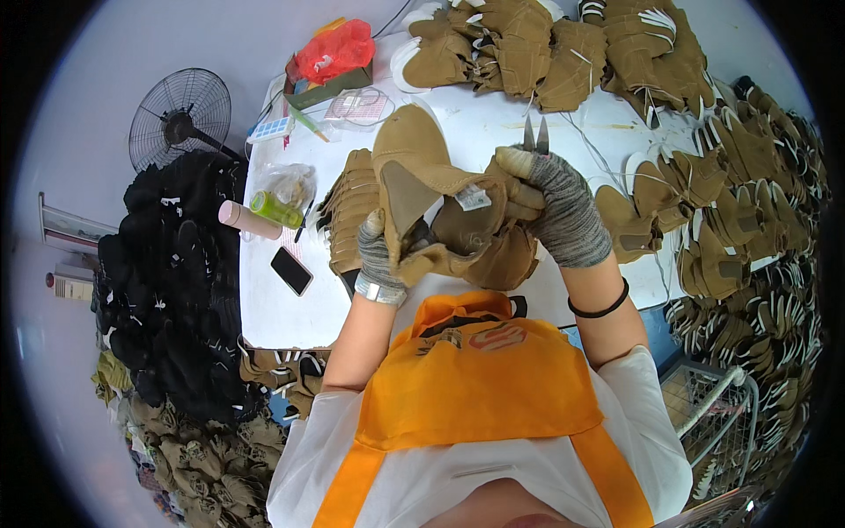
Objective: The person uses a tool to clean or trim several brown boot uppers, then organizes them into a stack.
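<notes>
The left hand [377, 255] has its grip closed on the side of a brown boot [407, 192], held up above the white counter [268, 321]. The right hand [563, 207] has its grip around snips [541, 138] (blades pointing up), fingers at the boot's right edge. A phone [291, 270] lies left.

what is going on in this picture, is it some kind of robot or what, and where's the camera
No machine here, just two human hands in grey knitted gloves. A wide fisheye camera worn on the head looks down at them, which is why straight edges bend. The left hand and right hand hold a tan, boot-shaped fabric piece; the right grip also has two pointed metal blades sticking up. On the white table lie a dark rectangular phone, a pink cylindrical bottle, a red plastic bag and heaped tan pieces with white edges.
</notes>
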Demonstrator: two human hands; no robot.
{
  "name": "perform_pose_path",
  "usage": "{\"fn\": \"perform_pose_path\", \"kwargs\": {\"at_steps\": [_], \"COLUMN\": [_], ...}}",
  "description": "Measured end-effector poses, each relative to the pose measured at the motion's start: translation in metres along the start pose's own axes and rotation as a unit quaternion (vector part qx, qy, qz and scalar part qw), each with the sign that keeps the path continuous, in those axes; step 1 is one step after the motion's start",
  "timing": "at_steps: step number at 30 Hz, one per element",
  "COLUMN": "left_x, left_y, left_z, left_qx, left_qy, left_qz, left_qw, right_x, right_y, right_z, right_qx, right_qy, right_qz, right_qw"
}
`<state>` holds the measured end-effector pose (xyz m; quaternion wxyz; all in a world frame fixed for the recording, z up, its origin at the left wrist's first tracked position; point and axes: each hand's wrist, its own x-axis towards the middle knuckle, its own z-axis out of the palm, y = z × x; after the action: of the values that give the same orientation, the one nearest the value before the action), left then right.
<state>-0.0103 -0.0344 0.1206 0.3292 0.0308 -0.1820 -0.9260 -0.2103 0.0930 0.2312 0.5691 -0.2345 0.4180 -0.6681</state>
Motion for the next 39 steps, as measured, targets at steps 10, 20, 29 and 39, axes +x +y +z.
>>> {"fn": "perform_pose_path", "kwargs": {"at_steps": [10,20,29,39], "left_x": [-0.002,-0.004,-0.004,-0.002], "left_y": [0.017,0.031,0.028,0.023], "left_z": [0.027,0.028,0.034,0.03], "left_qx": [0.293,0.343,0.35,0.331], "left_qy": [0.014,0.042,0.033,0.043], "left_qz": [0.063,0.154,0.127,0.128], "left_qw": [0.954,0.925,0.928,0.934], "right_x": [0.008,-0.005,0.002,0.018], "right_y": [0.007,0.029,0.001,0.048], "right_z": [-0.003,-0.013,-0.013,-0.06], "right_qx": [-0.214,-0.208,-0.696,-0.533], "right_qy": [0.149,0.085,0.004,-0.012], "right_qz": [-0.23,-0.096,-0.355,-0.437], "right_qw": [0.938,0.97,0.624,0.724]}}
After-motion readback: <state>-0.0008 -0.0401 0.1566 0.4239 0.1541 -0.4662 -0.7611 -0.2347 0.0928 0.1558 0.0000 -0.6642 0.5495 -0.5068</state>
